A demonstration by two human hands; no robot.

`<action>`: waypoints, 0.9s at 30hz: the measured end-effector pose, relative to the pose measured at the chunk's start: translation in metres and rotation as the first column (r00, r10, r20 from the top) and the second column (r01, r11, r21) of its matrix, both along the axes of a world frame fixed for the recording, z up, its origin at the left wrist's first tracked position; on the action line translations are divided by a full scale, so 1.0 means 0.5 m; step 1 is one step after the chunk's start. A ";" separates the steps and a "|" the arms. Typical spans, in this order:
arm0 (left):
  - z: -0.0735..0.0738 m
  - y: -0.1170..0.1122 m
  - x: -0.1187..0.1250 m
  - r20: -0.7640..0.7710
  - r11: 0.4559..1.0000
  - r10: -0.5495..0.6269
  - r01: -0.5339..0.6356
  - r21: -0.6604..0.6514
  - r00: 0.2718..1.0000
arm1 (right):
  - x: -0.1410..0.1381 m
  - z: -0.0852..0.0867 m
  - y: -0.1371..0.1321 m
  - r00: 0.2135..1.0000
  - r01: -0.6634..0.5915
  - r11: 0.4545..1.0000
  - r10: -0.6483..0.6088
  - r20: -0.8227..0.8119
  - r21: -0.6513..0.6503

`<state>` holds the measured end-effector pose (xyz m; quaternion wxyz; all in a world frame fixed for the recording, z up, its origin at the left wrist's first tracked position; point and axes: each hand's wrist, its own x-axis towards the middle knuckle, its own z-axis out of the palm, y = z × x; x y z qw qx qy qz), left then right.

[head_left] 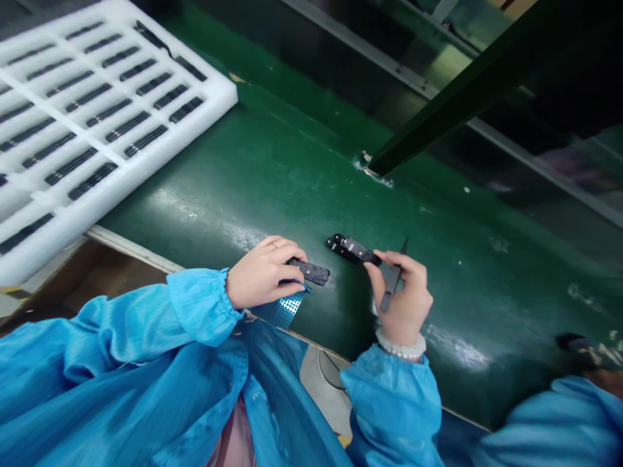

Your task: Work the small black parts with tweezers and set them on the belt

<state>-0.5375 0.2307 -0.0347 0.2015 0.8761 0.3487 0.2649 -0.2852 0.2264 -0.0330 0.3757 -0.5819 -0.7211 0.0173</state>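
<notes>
So the black part (318,274) was out over the table (272,168), near the front edge, and I had my left hand (265,269) closed on one end of it, fingers over the top and thumb along the near side. From my end of the feed I couldn't tell if its underside was touching the table. A blue strip (287,312) dotted with holes hung out from right under that hand, over the edge.

Just beyond, off to the right, I had a black stack (354,250), a few pieces overlapping, pinched at its near end between the thumb and fingers of my right hand (403,295). The two ends faced each other but didn't touch. I also had a dark stick (391,288) tucked across that same hand, tip poking out past the knuckles.

Further out, the white tray (217,100) sat at far left with rows of black pieces in its slots. Behind my right hand a dark post (433,113) met the table, and a co-worker's blue sleeve (559,421) showed at lower right.
</notes>
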 end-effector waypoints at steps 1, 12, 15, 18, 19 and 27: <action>0.002 0.001 -0.001 0.009 1.000 -0.006 0.006 0.004 1.000 | 0.009 -0.006 0.013 1.000 0.022 0.998 -0.022 -0.003 -0.056; 0.026 -0.045 -0.017 0.132 0.943 0.042 0.004 -0.333 0.990 | -0.072 0.018 -0.090 0.749 0.068 0.983 -0.165 -0.642 -0.173; 0.016 -0.047 -0.013 0.047 0.927 0.049 -0.028 -0.374 0.998 | -0.111 0.011 -0.137 0.637 -0.080 0.950 -0.183 -0.749 -0.300; 0.011 -0.044 -0.010 -0.032 0.950 0.056 -0.063 -0.306 0.998 | -0.134 -0.003 -0.158 0.540 -0.158 0.918 -0.228 -0.810 -0.363; 0.011 -0.043 -0.010 -0.046 0.955 0.058 -0.069 -0.287 0.997 | -0.138 -0.006 -0.161 0.533 -0.159 0.910 -0.246 -0.810 -0.382; 0.016 -0.048 -0.007 -0.005 0.951 0.082 -0.080 -0.297 0.997 | -0.138 -0.014 -0.168 0.619 -0.146 0.918 -0.206 -0.758 -0.369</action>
